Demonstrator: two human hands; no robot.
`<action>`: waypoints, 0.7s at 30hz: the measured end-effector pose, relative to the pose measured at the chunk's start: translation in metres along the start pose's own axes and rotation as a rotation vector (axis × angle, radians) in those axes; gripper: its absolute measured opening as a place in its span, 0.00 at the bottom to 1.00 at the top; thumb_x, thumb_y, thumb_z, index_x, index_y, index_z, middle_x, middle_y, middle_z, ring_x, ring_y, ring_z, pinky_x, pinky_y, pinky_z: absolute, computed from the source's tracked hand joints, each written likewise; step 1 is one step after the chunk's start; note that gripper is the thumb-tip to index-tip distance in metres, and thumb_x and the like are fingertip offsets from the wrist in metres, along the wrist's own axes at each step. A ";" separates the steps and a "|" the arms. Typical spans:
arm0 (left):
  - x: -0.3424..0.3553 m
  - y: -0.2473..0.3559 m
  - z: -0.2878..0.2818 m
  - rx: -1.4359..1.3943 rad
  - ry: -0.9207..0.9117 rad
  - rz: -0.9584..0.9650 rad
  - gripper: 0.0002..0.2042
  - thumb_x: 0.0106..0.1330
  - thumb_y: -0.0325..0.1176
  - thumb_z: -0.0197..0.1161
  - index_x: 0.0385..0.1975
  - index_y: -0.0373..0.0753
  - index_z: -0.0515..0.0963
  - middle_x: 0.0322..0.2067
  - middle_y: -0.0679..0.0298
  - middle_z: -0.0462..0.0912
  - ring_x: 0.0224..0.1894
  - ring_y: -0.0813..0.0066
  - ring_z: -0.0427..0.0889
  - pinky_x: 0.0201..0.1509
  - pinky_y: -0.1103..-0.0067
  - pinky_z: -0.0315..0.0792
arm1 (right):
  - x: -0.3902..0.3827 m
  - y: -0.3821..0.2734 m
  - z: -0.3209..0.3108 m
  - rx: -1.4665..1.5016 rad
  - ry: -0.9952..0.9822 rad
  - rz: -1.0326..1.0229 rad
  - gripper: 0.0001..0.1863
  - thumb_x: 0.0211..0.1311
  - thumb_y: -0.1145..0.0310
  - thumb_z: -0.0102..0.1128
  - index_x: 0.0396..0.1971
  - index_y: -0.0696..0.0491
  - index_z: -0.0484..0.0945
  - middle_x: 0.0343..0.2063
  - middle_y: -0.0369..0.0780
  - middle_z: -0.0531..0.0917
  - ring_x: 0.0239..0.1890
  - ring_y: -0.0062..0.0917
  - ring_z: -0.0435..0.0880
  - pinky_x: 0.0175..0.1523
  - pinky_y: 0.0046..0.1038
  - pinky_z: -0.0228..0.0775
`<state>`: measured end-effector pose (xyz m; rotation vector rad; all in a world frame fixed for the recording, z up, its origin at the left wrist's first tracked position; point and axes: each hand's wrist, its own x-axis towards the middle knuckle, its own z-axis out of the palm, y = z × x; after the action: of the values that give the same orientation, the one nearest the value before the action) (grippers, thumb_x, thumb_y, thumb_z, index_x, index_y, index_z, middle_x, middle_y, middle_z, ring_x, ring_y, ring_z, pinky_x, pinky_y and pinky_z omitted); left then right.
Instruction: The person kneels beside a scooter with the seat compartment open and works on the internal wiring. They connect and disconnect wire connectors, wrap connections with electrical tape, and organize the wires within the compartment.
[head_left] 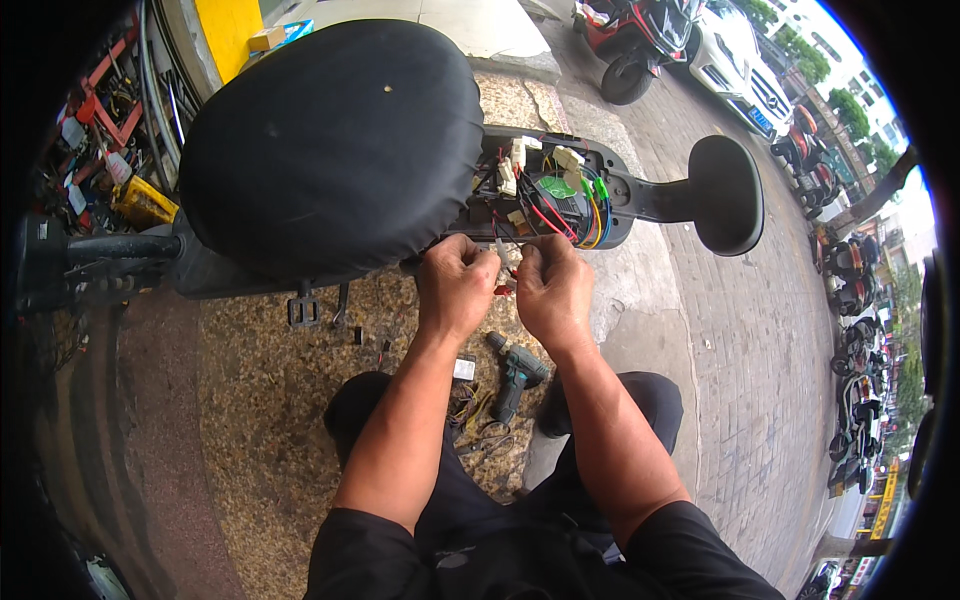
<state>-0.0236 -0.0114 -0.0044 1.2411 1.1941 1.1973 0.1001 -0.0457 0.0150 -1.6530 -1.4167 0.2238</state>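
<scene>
Wires (503,290) are pinched by the left hand (458,285) and the right hand (556,292) – at the near side of the opened compartment (619,188), right of the black seat (330,150).

We're looking at a speckled brown floor (270,400): a teal-and-black drill (520,376) is lying there, a little white box (464,369) is sitting just left, some wires (462,407) are sprawling nearer us, and a tiny black piece (358,336) is resting farther left.
</scene>
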 end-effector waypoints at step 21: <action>-0.017 -0.001 0.016 0.027 0.072 0.343 0.04 0.60 0.22 0.66 0.34 0.31 0.84 0.30 0.52 0.87 0.32 0.62 0.88 0.39 0.72 0.80 | -0.002 0.000 -0.001 0.077 0.005 -0.014 0.06 0.63 0.72 0.63 0.31 0.60 0.81 0.22 0.50 0.85 0.26 0.44 0.87 0.33 0.37 0.78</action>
<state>-0.0077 -0.0291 -0.0062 1.4751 1.0786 1.4894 0.1001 -0.0479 0.0143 -1.5789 -1.3989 0.2629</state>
